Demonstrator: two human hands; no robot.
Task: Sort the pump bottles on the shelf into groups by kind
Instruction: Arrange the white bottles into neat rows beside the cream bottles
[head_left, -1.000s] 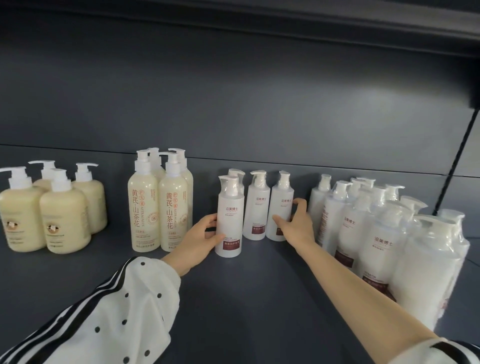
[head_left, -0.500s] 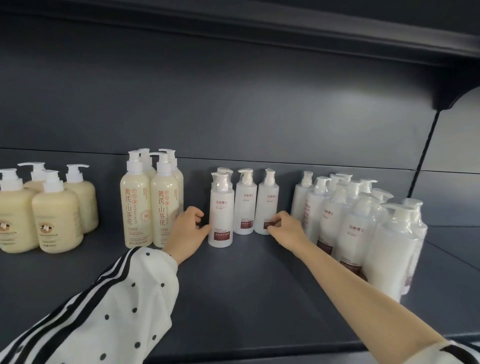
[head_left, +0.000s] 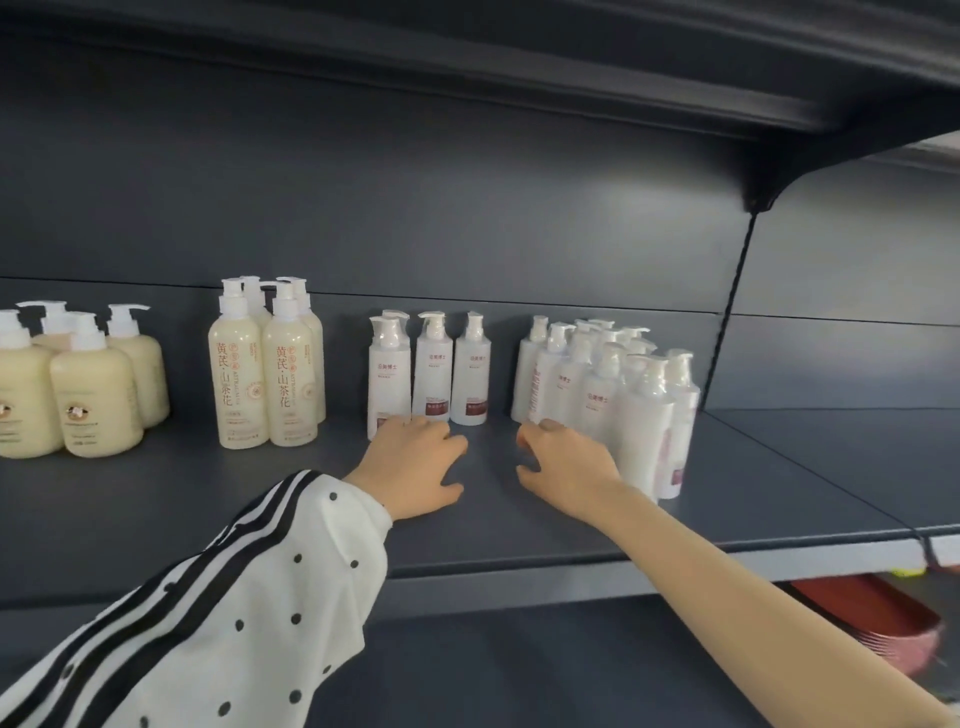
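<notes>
On the shelf (head_left: 519, 525): fat cream bottles (head_left: 93, 400) at 9 o'clock, tall cream bottles (head_left: 265, 379) next, small white bottles (head_left: 431, 379) at 12, more white bottles (head_left: 613, 405) at 3. Left hand (head_left: 415, 462), right hand (head_left: 566, 467) loosely curled, holding nothing.

Left hand (head_left: 415, 462) and right hand (head_left: 566, 467) curl loosely before white pump bottles (head_left: 432, 374).
</notes>
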